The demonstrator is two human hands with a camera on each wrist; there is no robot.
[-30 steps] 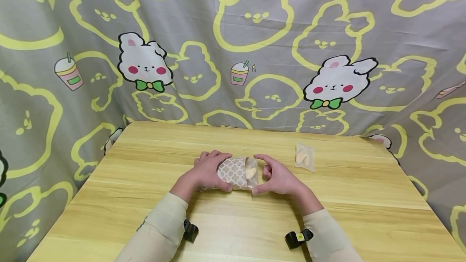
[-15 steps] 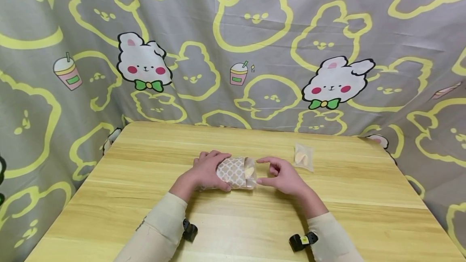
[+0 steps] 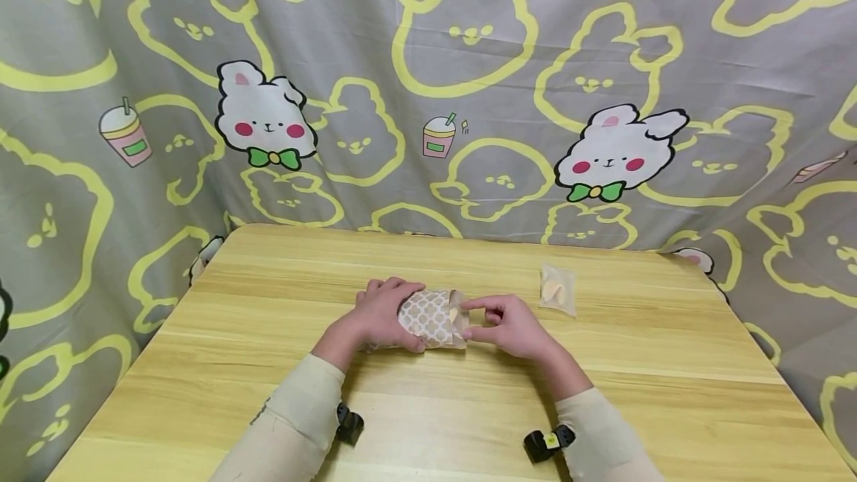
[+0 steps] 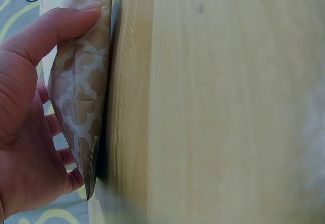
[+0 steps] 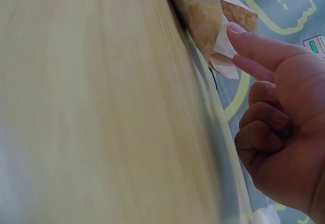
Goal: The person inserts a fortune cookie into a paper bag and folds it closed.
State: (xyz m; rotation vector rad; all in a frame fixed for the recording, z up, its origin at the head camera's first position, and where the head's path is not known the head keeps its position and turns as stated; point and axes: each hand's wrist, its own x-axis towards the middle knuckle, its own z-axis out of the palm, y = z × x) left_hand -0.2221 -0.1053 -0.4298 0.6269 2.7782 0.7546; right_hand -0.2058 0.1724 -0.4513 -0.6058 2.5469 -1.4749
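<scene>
A tan paper bag (image 3: 428,315) with a white lattice print lies on its side on the table, its mouth to the right. My left hand (image 3: 384,311) grips it, the thumb along the near side and the fingers over the far side. A wrapped cookie (image 3: 454,314) shows in the mouth, mostly hidden by the paper. My right hand (image 3: 512,324) is at that mouth, index finger and thumb stretched out with a gap between them, their tips at the bag's edge. Its other fingers are curled in, as the right wrist view (image 5: 289,107) shows.
A folded cookie in a clear packet (image 3: 558,290) lies on the wooden table (image 3: 428,411), behind and to the right of the right hand. Grey cartoon-print curtains (image 3: 375,36) hang behind the table and at both sides. Each forearm carries a black wrist camera (image 3: 549,443).
My right hand drew back slightly to the right, then came forward again to the bag's mouth. Less of the wrapped cookie now shows. The left hand and the bag have hardly moved.
</scene>
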